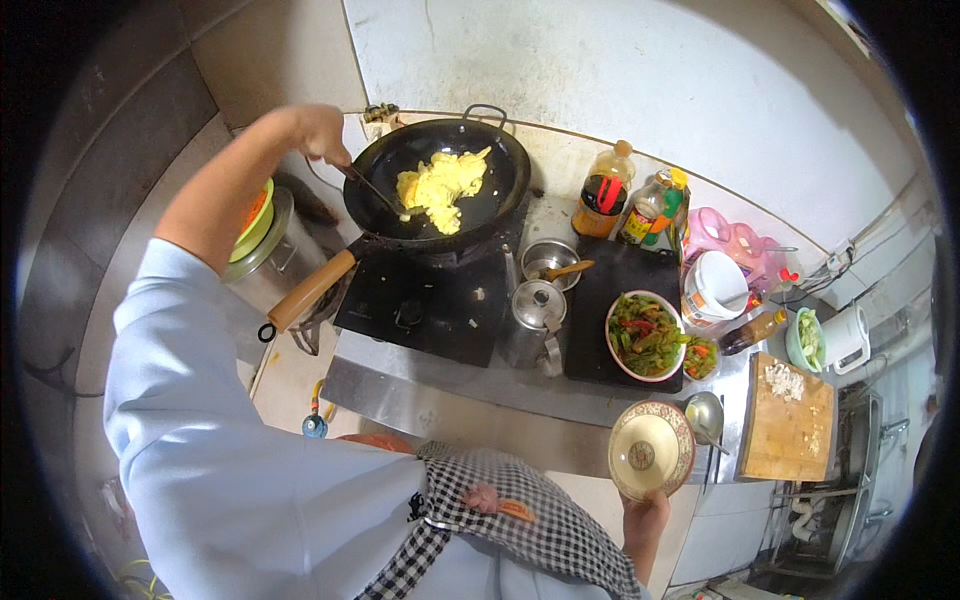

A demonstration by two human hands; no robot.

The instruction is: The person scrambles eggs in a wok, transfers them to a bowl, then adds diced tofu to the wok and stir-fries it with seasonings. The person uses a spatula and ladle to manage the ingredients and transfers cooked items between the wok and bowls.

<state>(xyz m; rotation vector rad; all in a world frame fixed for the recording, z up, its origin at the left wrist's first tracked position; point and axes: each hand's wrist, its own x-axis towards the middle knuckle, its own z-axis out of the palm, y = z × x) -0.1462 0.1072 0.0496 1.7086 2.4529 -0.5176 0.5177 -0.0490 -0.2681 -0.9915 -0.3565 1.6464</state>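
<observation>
My left hand (318,135) reaches over the left rim of the black wok (500,170), closed around the handle of a spatula (382,196). The spatula slants down into the wok, its tip against the left edge of the yellow scrambled eggs (445,188). The wok sits on the stove, its wooden handle (312,290) pointing toward me at the lower left. My right hand (648,515) grips the near rim of a cream bowl (650,450) with a patterned border. The bowl is held in front of the counter, and no food shows inside it.
A bowl of cooked green vegetables (645,340) stands on the black slab. Lidded metal pot (538,305) and sauce bottles (603,190) stand right of the stove. A cutting board (790,430) with chopped pieces lies at right, beside the sink (870,470). A green basin (255,225) is at left.
</observation>
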